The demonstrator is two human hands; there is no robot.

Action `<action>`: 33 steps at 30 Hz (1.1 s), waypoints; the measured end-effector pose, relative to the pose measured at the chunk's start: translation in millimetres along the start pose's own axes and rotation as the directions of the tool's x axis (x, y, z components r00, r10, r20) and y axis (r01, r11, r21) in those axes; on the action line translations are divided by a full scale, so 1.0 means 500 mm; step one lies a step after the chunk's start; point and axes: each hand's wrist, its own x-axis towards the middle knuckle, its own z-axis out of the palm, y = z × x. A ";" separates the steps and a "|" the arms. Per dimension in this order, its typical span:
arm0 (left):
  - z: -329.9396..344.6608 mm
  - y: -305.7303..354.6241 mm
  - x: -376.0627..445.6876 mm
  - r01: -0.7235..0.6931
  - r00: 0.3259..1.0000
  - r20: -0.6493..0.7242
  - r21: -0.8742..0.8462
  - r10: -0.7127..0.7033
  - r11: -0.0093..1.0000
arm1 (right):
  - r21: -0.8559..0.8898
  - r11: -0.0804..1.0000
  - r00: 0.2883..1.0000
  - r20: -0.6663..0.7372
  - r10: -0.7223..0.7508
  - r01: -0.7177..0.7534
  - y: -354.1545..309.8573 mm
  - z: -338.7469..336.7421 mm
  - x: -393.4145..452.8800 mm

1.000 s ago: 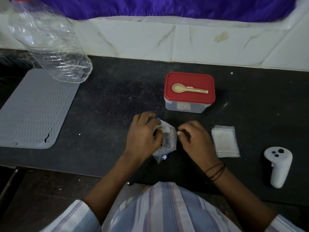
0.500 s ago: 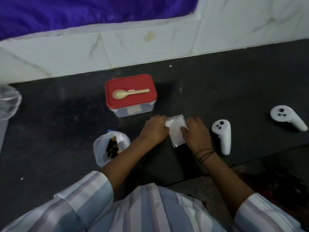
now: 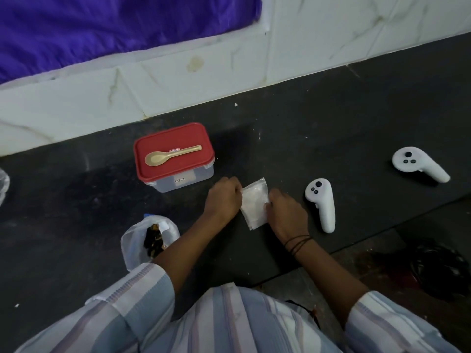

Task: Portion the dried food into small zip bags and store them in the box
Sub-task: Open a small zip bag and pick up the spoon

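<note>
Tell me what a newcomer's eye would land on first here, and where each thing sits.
First the red-lidded box at the back of the dark counter, with a tan spoon lying on its lid. Next the left hand and right hand gripping a stack of small zip bags just in front of it. Two white controllers lie to the right, and an open bag of dried food sits at the left.

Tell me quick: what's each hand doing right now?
Left hand: fingers pinch the left edge of the small zip bags.
Right hand: fingers grip the right edge of the same bags.
</note>
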 end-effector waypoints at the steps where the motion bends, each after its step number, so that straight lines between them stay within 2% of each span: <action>1: 0.000 0.001 -0.001 -0.004 1.000 0.012 -0.017 0.004 1.000 | -0.020 1.000 1.000 -0.017 -0.012 0.012 0.002 0.002 -0.002; 4: -0.003 0.003 -0.007 -0.003 1.000 0.020 -0.074 0.004 0.997 | 0.012 0.999 0.997 -0.075 -0.032 0.033 0.003 -0.002 -0.005; 7: -0.015 0.012 -0.021 -0.017 1.000 -0.021 -0.098 0.015 0.995 | 0.226 0.971 0.992 -0.115 -0.056 0.081 -0.018 -0.022 -0.007; 9: -0.025 0.022 -0.035 -0.062 0.995 -0.085 -0.125 0.051 0.990 | 0.400 0.913 0.995 -0.095 -0.042 0.077 -0.046 -0.042 -0.010; 12: -0.046 0.039 -0.066 -0.126 0.979 -0.183 -0.167 0.094 0.978 | 0.616 0.787 0.998 -0.030 0.046 -0.018 -0.090 -0.074 -0.006; 16: -0.083 0.041 -0.100 -0.101 0.979 -0.202 -0.296 0.041 0.950 | 0.753 0.648 0.994 0.098 0.055 -0.110 -0.121 -0.101 0.003; 20: -0.111 0.027 -0.129 -0.004 0.986 -0.141 -0.558 -0.090 0.830 | 0.793 0.601 0.982 0.176 -0.072 -0.098 -0.147 -0.118 -0.009; 24: -0.129 0.013 -0.152 0.079 0.971 -0.054 -0.844 -0.231 0.530 | 0.787 0.613 0.949 0.240 -0.207 -0.066 -0.168 -0.122 -0.016; 26: -0.138 0.001 -0.161 0.095 0.971 -0.031 -0.858 -0.237 0.504 | 0.792 0.609 0.914 0.274 -0.298 -0.039 -0.177 -0.122 -0.021; 30: -0.154 -0.027 -0.173 0.151 0.972 0.022 -0.826 -0.236 0.543 | 0.776 0.629 0.866 0.291 -0.407 0.035 -0.190 -0.114 -0.026; 33: -0.161 -0.042 -0.177 0.169 0.971 0.052 -0.839 -0.232 0.517 | 0.800 0.596 0.853 0.358 -0.379 -0.071 -0.196 -0.105 -0.031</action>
